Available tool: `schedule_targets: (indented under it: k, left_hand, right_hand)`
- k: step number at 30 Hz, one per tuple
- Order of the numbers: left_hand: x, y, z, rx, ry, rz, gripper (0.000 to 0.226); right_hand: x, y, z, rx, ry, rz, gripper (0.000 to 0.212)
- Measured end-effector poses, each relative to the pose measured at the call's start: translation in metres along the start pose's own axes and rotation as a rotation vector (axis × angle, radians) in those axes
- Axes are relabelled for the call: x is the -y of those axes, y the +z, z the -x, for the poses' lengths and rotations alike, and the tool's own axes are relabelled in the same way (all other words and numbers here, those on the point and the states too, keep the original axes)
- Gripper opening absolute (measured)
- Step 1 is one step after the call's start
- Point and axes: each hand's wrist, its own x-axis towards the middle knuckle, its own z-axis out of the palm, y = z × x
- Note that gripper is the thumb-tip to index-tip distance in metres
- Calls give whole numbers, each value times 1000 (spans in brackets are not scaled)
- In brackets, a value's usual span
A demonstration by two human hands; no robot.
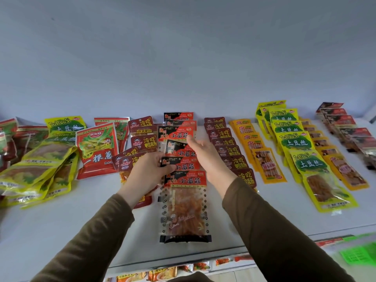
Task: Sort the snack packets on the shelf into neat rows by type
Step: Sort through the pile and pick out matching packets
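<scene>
Red-and-black gluten-strip packets [184,180] lie overlapped in a row running back from the middle of the white shelf [71,224]. My left hand [149,171] pinches the left edge of one packet [183,164] in that row. On the row's right side, my right hand [203,154] hovers with fingers straight, its tips near a packet further back [175,133]. To the right lie rows of dark red duck-intestine packets [227,147], orange packets [264,163] and yellow-green potato-shred packets [307,161].
Unsorted on the left are a pile of yellow-green packets [38,167], a big red scallion packet [97,151] and loose dark red packets [142,142]. Dark packets [350,133] line the far right. More packets [162,275] and a green tag [358,255] show below the shelf edge.
</scene>
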Motion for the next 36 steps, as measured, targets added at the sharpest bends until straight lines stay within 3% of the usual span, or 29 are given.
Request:
schedule_targets:
  k: [3, 7, 12, 14, 16, 19, 25, 32, 36]
  left_hand:
    - [-6, 1, -4, -55, -5, 119, 12]
    - [-13, 3, -9, -120, -19, 208, 14]
    - [-6, 6, -1, -261, 63, -179, 81]
    - [-6, 4, 7, -184, 50, -274, 110]
    - [-8, 8, 13, -59, 45, -323, 121]
    - [-9, 17, 15, 7, 72, -348, 120]
    - [7, 24, 9, -66, 94, -407, 115]
    - [6, 25, 11, -157, 177, -494, 110]
    - [-1, 13, 1, -154, 167, -594, 110]
  right_hand:
    - [2, -6, -11, -17, -55, -12, 36]
    - [5, -13, -20, -14, -65, 2, 36]
    - [-13, -13, -11, -65, -91, 107, 21]
    - [-21, -14, -11, -77, -94, 72, 22]
    - [-27, -14, -10, -87, -99, 25, 28]
    - [-33, -10, -12, -129, -119, -28, 35]
    - [-42, -3, -13, -130, -171, 49, 50]
    - [-29, -10, -16, -57, -202, 281, 38]
    - [-16, -17, -26, -63, -98, 134, 54]
